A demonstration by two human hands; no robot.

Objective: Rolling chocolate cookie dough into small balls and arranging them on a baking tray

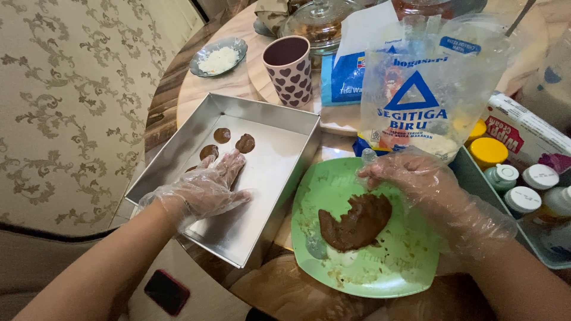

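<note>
Over the metal tray [279,157] I rest my left hand [205,190] flat, fingers released; my right hand [404,172] pinches dough [357,221] above the green plate [410,261]

Warm indoor light, fairly bright; soft glare on the metal baking tray [270,178] and glossy tabletop [196,89]; sharp throughout.
</note>
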